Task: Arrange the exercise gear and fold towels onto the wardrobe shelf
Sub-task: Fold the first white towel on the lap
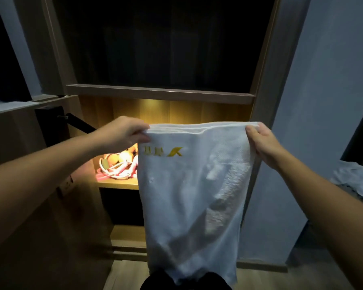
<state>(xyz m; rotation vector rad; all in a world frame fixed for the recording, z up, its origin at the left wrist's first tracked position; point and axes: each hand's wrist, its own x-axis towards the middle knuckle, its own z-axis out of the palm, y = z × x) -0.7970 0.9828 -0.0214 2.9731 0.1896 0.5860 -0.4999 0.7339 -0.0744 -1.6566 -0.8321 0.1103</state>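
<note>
**Head view.** A white towel (189,195) is held up in front of the wardrobe (57,49), its top edge stretched level between the two hands. The left corner is pinched by the left hand (122,130) and the right corner by the right hand (260,141), whose thumb is laid on the near face of the cloth. Several layers are seen along the top edge, so the towel is judged to be part-folded and hung by its corners so that its own weight draws it flat for the next fold. A yellow emblem (161,151) is shown near the upper left corner. The lower hem hangs free near the floor (126,275), just above dark clothing (155,283) at the bottom of the frame. Behind the towel the lit shelf (117,186) is seen, with the exercise gear (117,164), a pink and white tangle of loops and handles, laid at its left end. The rest of the shelf is hidden by the cloth, so the free room there cannot be told. The opening is bounded above by a shelf board (161,94) and on the right by the wardrobe post (266,80), near the right hand. A dark bar (80,123) projects beside the left forearm. A pale cloth (356,181) is seen at the far right.
</note>
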